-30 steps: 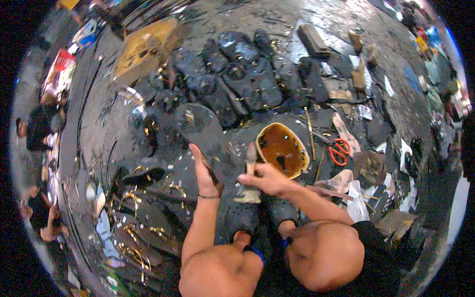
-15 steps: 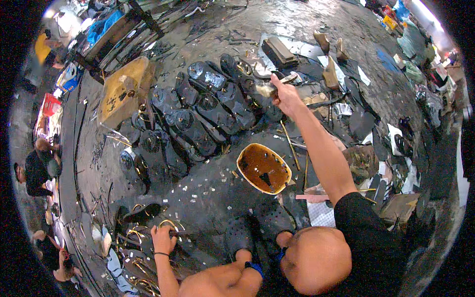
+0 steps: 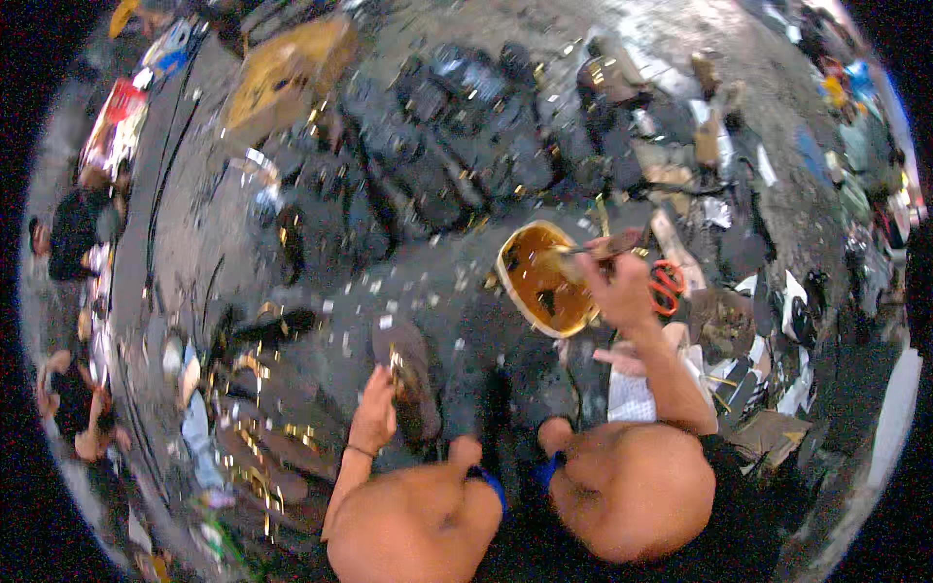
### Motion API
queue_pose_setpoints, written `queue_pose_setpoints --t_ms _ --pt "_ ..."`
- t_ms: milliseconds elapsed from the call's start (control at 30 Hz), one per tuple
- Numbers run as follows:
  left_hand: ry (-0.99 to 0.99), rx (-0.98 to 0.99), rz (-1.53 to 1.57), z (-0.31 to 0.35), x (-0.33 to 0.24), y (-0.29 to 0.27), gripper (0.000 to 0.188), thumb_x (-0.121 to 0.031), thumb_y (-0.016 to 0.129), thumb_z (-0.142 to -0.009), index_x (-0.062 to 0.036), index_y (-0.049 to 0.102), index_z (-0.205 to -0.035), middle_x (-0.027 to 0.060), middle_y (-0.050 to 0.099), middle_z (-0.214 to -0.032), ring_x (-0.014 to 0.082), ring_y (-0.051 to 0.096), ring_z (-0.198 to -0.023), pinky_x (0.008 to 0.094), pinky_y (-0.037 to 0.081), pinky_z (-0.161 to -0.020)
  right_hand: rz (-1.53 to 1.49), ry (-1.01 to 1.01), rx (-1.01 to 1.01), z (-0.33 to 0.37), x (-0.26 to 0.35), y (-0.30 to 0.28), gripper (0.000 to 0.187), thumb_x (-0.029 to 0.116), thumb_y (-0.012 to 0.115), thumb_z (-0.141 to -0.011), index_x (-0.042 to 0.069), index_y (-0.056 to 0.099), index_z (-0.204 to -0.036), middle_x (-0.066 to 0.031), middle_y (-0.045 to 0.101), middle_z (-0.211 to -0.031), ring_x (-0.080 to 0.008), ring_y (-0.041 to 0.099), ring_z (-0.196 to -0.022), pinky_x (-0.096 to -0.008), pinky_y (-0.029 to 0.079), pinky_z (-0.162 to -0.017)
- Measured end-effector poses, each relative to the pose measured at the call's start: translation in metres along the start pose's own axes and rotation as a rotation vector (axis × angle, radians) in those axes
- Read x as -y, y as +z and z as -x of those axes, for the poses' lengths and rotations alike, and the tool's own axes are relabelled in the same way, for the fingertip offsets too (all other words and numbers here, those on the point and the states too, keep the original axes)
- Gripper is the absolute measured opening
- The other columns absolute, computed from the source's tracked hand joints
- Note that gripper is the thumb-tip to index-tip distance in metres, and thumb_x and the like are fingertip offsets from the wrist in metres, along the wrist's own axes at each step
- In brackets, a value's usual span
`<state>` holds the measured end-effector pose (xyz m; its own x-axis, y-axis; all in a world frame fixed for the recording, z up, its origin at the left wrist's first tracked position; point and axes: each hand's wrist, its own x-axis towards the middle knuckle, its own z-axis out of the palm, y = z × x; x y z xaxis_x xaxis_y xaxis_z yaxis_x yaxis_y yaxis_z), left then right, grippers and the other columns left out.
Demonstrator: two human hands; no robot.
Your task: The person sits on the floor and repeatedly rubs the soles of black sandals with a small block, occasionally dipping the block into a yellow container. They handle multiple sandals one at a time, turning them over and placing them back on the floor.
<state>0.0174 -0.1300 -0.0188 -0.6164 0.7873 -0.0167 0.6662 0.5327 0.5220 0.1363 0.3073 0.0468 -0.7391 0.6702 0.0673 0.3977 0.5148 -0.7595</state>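
Note:
Blurred by motion, my right hand (image 3: 622, 291) is closed round a brush (image 3: 581, 250), whose pale bristles reach over the amber liquid in a pale-rimmed tub (image 3: 517, 299). Whether the bristles touch the liquid I cannot tell. My left hand (image 3: 374, 413) grips a dark sandal (image 3: 413, 389) near its gold-coloured strap, just in front of my left foot. More dark sandals (image 3: 282, 447) with gold bits lie to the left of that hand.
Rows of black footwear pieces (image 3: 428, 185) cover the floor beyond the tub. A yellow-brown block (image 3: 282, 83) stands at the far left. Orange-handled scissors (image 3: 667, 288) lie right of my right hand, near scraps and a brown cloth (image 3: 719, 321). Other people (image 3: 78, 233) sit along the left.
My right hand has come back from the far footwear pieces to the tub with the brush. My left hand has moved right and brought a sandal in front of my foot. The view has shifted.

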Motion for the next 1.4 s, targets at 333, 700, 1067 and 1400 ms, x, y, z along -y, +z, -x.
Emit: queue_pose_setpoints --t_ms 333,700,1067,1400 --pt "-0.409 -0.172 0.187 -0.031 -0.063 0.070 0.080 -0.035 0.072 -0.088 0.0010 0.037 -0.149 0.0271 0.029 -0.157 0.0371 0.028 -0.148 0.0449 0.026 -0.118 0.427 0.097 0.859 0.062 -0.024 -0.052 0.024 0.021 0.069 -0.090 0.001 0.066 -0.103 -0.0176 0.070 -0.080 -0.0329 0.069 -0.071 -0.0426 0.053 -0.067" --pt "-0.696 -0.370 1.847 -0.142 -0.024 0.005 0.054 -0.046 0.036 -0.105 -0.0050 0.057 -0.133 0.0105 0.066 -0.123 0.0265 0.066 -0.106 0.0402 0.054 -0.094 -0.558 -0.161 0.279 0.000 0.121 0.056 0.028 0.027 0.076 -0.087 0.003 0.072 -0.102 -0.0103 0.073 -0.106 -0.0226 0.069 -0.098 -0.0356 0.052 -0.087" --pt "-0.383 -0.124 2.090 -0.134 -0.070 0.031 0.058 -0.047 0.033 -0.105 -0.0033 0.052 -0.138 0.0099 0.063 -0.129 0.0247 0.063 -0.112 0.0397 0.052 -0.096 -0.450 -0.315 0.248 0.004 0.107 0.077 0.020 0.020 0.075 -0.087 0.006 0.068 -0.100 -0.0117 0.072 -0.094 -0.0301 0.071 -0.085 -0.0377 0.055 -0.077" --pt "-0.468 -0.242 1.925 -0.142 -0.090 0.035 0.052 -0.044 0.034 -0.107 -0.0052 0.054 -0.135 0.0094 0.064 -0.124 0.0222 0.064 -0.107 0.0378 0.051 -0.097 -0.452 -0.435 0.031 -0.015 0.119 0.076 0.015 0.012 0.075 -0.085 0.008 0.070 -0.098 -0.0090 0.071 -0.095 -0.0296 0.065 -0.091 -0.0402 0.051 -0.081"
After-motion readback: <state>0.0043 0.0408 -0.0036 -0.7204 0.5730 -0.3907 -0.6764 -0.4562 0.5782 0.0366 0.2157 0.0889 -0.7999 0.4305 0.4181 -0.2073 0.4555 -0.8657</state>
